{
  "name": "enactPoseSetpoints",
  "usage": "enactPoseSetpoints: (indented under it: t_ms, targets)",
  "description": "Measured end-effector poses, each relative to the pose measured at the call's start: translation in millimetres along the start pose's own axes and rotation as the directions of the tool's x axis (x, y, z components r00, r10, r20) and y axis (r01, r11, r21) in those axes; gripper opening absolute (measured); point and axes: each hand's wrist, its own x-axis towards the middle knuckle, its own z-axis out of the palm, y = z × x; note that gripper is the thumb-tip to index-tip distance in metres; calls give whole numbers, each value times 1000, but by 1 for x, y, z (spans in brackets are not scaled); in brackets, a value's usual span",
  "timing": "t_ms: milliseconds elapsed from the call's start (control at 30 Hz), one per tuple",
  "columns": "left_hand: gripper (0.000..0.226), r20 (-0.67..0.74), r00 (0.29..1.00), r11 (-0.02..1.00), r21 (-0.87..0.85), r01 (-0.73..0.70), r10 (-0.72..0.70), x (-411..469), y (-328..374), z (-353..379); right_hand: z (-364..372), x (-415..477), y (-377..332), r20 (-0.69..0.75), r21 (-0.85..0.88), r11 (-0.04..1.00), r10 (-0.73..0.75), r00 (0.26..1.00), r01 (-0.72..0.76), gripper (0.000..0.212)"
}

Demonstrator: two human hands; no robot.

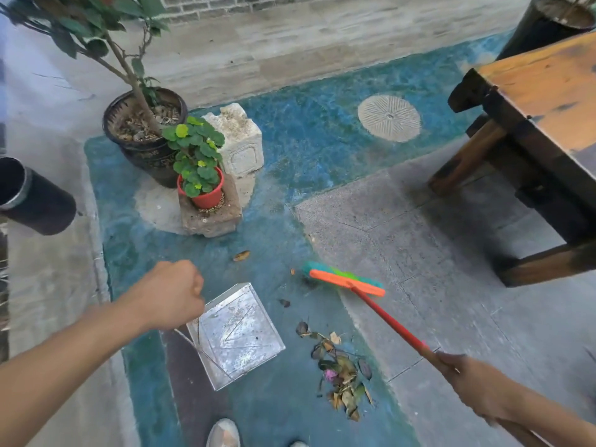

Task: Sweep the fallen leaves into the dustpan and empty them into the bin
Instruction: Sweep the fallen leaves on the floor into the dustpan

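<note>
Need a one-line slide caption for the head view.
Left hand holds the metal dustpan by its thin handle; right hand grips the red-handled broom, its head beyond the leaf pile.

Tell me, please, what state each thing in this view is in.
dustpan, on the ground, almost empty.
leaves, piled on the ground right of the dustpan.
broom, head on the ground beyond the leaves.
left hand, grips the dustpan's wire handle.
right hand, grips the broom's handle.
bin, open-topped.
</note>
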Motion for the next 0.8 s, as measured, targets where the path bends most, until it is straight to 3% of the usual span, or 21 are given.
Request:
enactPoseSetpoints:
  t_ms: [33,167,267,367,467,567,800]
  targets:
    - [24,3,1000,1000,-8,2,-2,-6,2,3,-7,6,-33,-46,14,998,54,997,-53,25]
    - [20,21,1000,999,38,-4,3,-25,1,20,-1,73,-103,-93,-118,993,-25,995,14,32]
    - [19,53,998,995,94,-29,24,-31,-10,35,8,101,-164,-71,-94,993,-80,994,73,37]
    - [19,59,998,1000,24,0,-2,-36,-27,48,36,112,-194,-16,-76,996,-50,999,49,50]
    - [29,83,996,996,-91,-18,26,-40,-42,58,72,97,-185,13,-150,986,-66,998,67,57]
    - [32,56,996,995,-68,-71,75,-44,-53,61,101,61,-153,34,-153,987,-37,999,42,59]
    - [14,29,977,978,8,-209,209,-50,-65,79,168,-33,-78,83,-188,978,111,990,-93,76]
